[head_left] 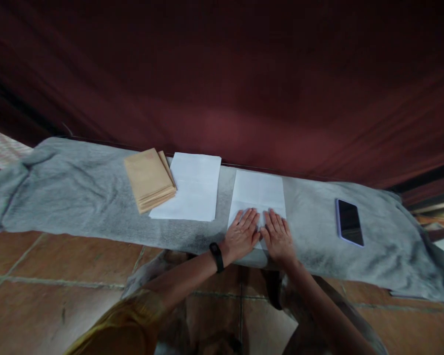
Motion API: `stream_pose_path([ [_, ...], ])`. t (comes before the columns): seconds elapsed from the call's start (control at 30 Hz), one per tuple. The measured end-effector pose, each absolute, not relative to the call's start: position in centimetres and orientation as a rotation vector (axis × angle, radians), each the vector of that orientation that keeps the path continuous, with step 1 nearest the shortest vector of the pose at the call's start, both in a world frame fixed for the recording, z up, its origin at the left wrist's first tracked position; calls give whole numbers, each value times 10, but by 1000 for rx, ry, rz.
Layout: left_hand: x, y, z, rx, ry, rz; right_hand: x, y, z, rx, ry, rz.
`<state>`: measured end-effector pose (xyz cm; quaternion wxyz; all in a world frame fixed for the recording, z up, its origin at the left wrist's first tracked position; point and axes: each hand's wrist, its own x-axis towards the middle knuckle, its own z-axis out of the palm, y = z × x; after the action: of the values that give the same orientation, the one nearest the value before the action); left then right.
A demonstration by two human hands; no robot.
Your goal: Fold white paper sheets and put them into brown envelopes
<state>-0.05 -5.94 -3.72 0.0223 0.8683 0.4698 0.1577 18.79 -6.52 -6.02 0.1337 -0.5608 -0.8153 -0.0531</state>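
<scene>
On plain white paper (259,188), left hand (241,233) and right hand (279,239) lie flat and outstretched

Worktop (307,236), one, long and narrow; covered in grey cloth (77,192), smooth along the middle, rumpled towards the left and right ends. Lying on it, left to right:

1. Brown envelopes (150,177), a loose pile, left of centre, set askew; right side overlapping item 2.

2. White papers (196,190), stacked flat, far side at the worktop's far edge.

3. White sheet (259,190), near the middle, just right of item 2 and apart from it, reaching from the far edge towards the near edge.

4. Phone (350,222), dark screen up, pale purple rim, slanted, towards the right end.
</scene>
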Motion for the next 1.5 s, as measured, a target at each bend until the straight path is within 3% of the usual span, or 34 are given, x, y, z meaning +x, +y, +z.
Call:
stream_pose_path([
  [0.5,-31,-58,-27,2568,1849,429,217,-70,-58,-1821,-2205,-183],
  [0.83,11,-38,-37,2665,1601,519,161,-47,-38,-1703,-2280,70],
  [1.5,-31,-45,-37,2586,1849,493,203,-60,-57,-1748,-2198,-167],
])
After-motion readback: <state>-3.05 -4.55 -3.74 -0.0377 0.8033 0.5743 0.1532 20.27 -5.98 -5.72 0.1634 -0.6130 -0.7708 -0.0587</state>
